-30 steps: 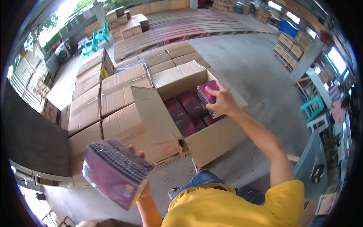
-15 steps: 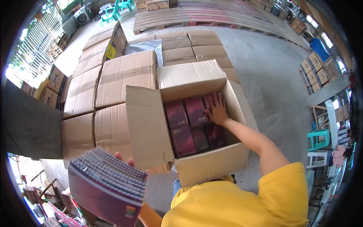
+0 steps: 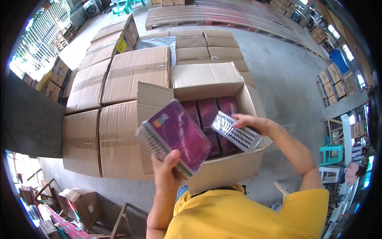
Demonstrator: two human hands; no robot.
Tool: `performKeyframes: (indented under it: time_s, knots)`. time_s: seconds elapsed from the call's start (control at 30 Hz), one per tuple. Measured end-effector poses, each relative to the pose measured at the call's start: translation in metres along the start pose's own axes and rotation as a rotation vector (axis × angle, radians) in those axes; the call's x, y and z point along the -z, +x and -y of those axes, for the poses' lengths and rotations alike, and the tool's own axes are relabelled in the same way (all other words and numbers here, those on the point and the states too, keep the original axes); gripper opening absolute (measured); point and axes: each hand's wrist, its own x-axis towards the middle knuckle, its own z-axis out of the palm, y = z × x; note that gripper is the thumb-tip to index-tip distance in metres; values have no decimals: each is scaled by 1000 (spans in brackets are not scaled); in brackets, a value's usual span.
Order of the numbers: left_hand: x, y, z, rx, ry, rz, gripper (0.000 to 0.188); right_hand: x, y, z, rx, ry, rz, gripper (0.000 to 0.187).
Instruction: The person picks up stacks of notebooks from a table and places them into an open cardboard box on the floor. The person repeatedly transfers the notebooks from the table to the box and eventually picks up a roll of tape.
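Note:
My left hand [image 3: 167, 172] grips a pack of spiral-bound notebooks [image 3: 181, 133] in clear plastic, purple cover facing up. This pack is tilted over the left flap and near-left corner of an open cardboard carton [image 3: 223, 175]. Thumb on top, my right hand [image 3: 254, 123] is closed on a second plastic-wrapped notebook pack [image 3: 234, 132], its rows of white spiral bindings showing. That pack hangs above the carton's right side. Inside the carton, several maroon notebook packs [image 3: 207, 113] lie side by side, partly hidden by the held packs.
Closed cardboard cartons [image 3: 135, 75] stand stacked left of and behind the open one. A dark grey panel [image 3: 34, 119] is at the far left. Wooden pallets [image 3: 234, 16] lie at the back. Teal and white stools [image 3: 331, 154] are on the right, wood pieces [image 3: 121, 219] at lower left.
My left hand has brought its notebook pack from the lower left up to the carton and turned it. My right hand, earlier flat on the packs inside, now holds a pack above them.

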Motion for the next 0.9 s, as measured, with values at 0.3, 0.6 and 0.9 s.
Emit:
performKeyframes:
  time_s: [0.3,0.6,0.9]
  knots:
    - [75,-63,-53,-410,-13,-142,79,-19,145,-127,-188,-512,-360,84]
    - [54,-50,-25,-253,175,-9,92,-65,47,5,373,-909,-21,72]
    - [8,0,42,188,469,310,95,-48,-13,46,-108,-1017,-174,110]
